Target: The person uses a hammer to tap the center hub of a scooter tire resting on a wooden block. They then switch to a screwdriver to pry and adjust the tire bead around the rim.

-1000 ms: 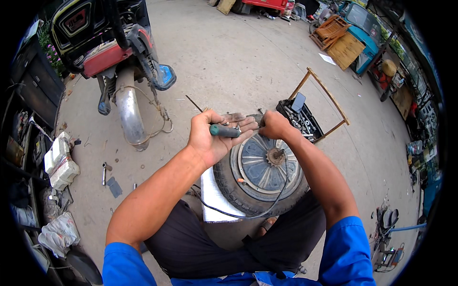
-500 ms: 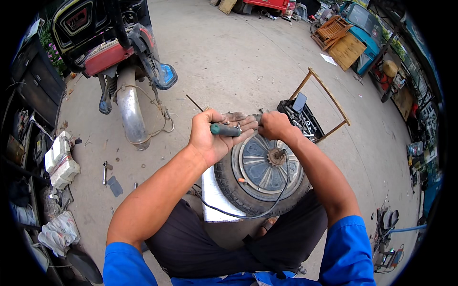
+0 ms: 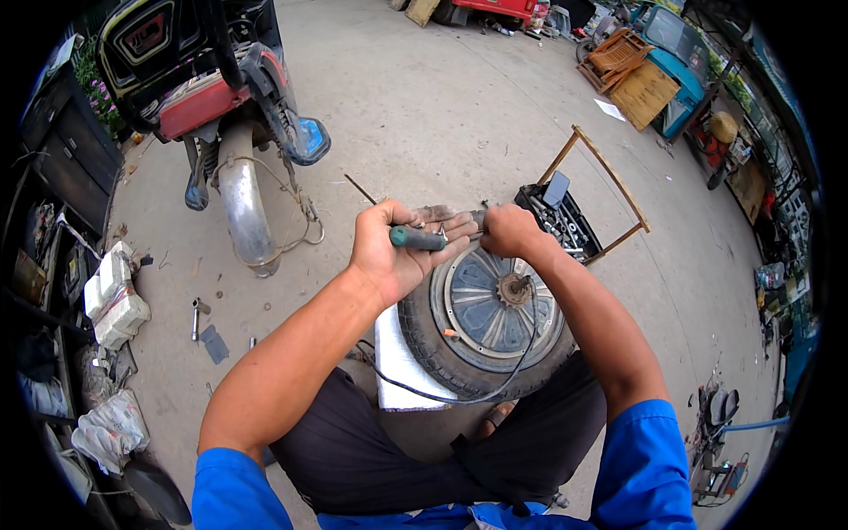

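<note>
My left hand (image 3: 393, 261) is palm up, holding a green-handled tool (image 3: 417, 238) across it, with small metal pieces by its smudged fingers; a thin dark rod (image 3: 360, 189) sticks up past my thumb. My right hand (image 3: 511, 230) is closed at my left fingertips on a small dark item, mostly hidden. Below both hands lies a motor wheel with tyre (image 3: 429, 343), a centre shaft (image 3: 521, 287) and a black cable (image 3: 450, 399), over a white pad (image 3: 393, 362). A black toolbox (image 3: 583, 231) of sockets and tools, with a dark rectangular device (image 3: 556, 188), stands just beyond my right hand.
A scooter (image 3: 203, 115) with a tied silver mudguard (image 3: 243, 203) stands front left. A wooden frame (image 3: 609, 181) rises by the toolbox. A socket wrench (image 3: 196, 320), white foam blocks (image 3: 115, 300) and plastic bags (image 3: 110, 433) lie left. Folded chairs (image 3: 614, 62) and vehicles are farther back.
My hands keep nearly the same pose, with very slight movement at the fingers of my right hand. The view has shifted very slightly; nothing else has visibly moved.
</note>
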The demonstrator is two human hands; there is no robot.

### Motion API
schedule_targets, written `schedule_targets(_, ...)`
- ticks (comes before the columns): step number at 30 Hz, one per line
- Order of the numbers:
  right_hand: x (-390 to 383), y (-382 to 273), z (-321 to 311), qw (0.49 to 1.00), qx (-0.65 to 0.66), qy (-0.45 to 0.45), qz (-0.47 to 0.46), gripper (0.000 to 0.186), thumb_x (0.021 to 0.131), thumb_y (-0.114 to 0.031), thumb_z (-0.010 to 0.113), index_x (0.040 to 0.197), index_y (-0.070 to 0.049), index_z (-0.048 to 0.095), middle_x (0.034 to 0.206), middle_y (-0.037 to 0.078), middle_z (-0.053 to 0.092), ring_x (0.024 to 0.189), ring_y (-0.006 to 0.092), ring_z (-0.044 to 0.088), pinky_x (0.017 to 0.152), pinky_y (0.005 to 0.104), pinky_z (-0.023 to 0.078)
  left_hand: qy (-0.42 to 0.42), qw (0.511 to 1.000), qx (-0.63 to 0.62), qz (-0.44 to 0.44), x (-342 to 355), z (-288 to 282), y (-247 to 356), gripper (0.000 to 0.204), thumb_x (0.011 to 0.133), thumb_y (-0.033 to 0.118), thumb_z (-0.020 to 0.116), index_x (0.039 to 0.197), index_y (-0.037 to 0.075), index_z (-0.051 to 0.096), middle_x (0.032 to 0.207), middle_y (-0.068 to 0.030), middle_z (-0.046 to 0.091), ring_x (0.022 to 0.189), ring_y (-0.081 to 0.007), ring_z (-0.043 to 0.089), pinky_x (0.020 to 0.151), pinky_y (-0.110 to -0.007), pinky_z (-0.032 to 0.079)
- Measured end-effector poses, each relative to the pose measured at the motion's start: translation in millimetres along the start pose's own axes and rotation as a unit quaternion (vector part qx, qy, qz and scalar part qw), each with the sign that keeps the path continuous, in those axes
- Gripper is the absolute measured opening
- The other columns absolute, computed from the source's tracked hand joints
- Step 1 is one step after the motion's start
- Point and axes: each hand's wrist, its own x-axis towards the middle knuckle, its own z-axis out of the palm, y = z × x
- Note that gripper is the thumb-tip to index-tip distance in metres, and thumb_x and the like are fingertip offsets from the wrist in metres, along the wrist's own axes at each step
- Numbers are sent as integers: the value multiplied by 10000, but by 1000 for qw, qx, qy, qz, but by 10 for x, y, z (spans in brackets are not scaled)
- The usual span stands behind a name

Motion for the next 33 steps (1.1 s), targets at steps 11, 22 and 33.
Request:
schedule_targets(11, 23, -9, 43, 999, 19, -19, 26, 213, 795, -165, 651, 916, -14, 738, 965, 242, 732, 965, 403, 714, 850, 497, 584, 11, 1000, 10, 5, -2, 16, -6, 605, 805, 175, 404, 1269, -210, 457, 1428, -399, 437, 1401, -501, 420, 1220, -548, 334)
schedule_targets(22, 20, -41, 25, 999, 19, -21, 33, 215, 795, -143, 641, 930, -7, 738, 987, 244, 731, 977, 404, 711, 874, 489, 580, 15, 1000, 1, 2, 1, 13, -8, 597, 804, 176, 412, 1258, -208, 467, 1429, -398, 442, 1401, -498, 422, 1216, -548, 338)
schedule_targets(33, 47, 4, 96, 999, 26, -7, 28, 238, 779, -176, 647, 868, 30, 725, 936, 270, 717, 938, 431, 703, 838, 511, 575, 11, 1000, 1, 2, -3, 10, -6, 566, 803, 178, 413, 1212, -207, 486, 1426, -404, 443, 1400, -499, 424, 1214, -550, 340)
